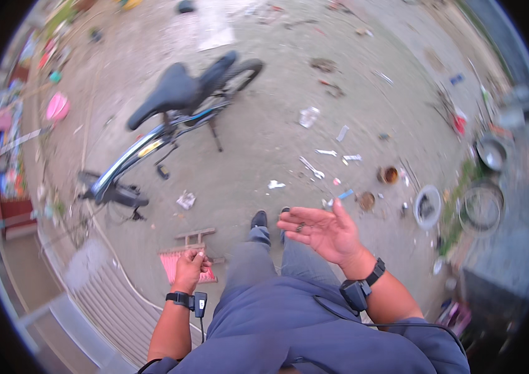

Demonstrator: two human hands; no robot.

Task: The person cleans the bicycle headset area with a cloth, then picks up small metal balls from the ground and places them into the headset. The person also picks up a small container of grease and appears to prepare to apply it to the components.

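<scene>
- Bearing small dark pieces [300, 228] on the flattened right hand [327, 234], toward the fingertip edge, with thumb apart.
- Curling the left hand [190, 269] above a red stool [170, 266]; cannot tell whether clamped.

Dark pieces [300, 227] on the right hand [327, 233] are too small to name — and whether the left hand [190, 269] pinches anything is hidden. That hand covers part of a red stool [170, 265]. Toward the far edge of the ground [277, 140], a pale sheet [216, 28] is cut off.
</scene>
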